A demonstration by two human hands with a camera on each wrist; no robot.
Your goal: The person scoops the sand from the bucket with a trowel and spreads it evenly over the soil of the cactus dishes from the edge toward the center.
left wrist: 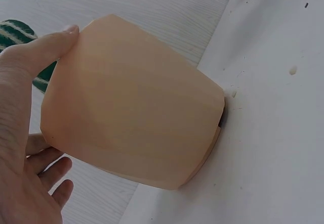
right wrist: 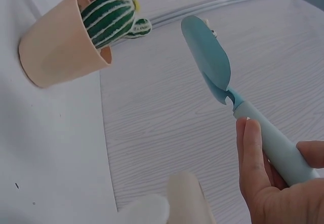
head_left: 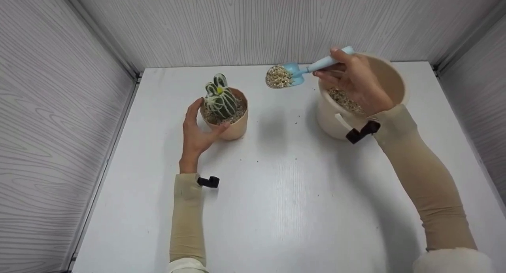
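Observation:
A small peach pot (head_left: 233, 122) (left wrist: 131, 107) (right wrist: 58, 44) stands on the white table (head_left: 276, 194) with a green, white-striped cactus (head_left: 219, 99) (right wrist: 111, 14) in it. My left hand (head_left: 197, 130) (left wrist: 20, 133) grips the pot from its left side, thumb on the near rim. My right hand (head_left: 352, 81) (right wrist: 273, 183) holds a light blue trowel (head_left: 312, 67) (right wrist: 238, 102) by its handle. Its blade carries a heap of pale gravel (head_left: 278, 77) in the air, between the cream bucket (head_left: 389, 87) and the pot.
The cream bucket at the back right holds more gravel (head_left: 344, 101). A few grains lie scattered on the table between bucket and pot. Grey wood-grain walls (head_left: 253, 23) close in the left, back and right sides.

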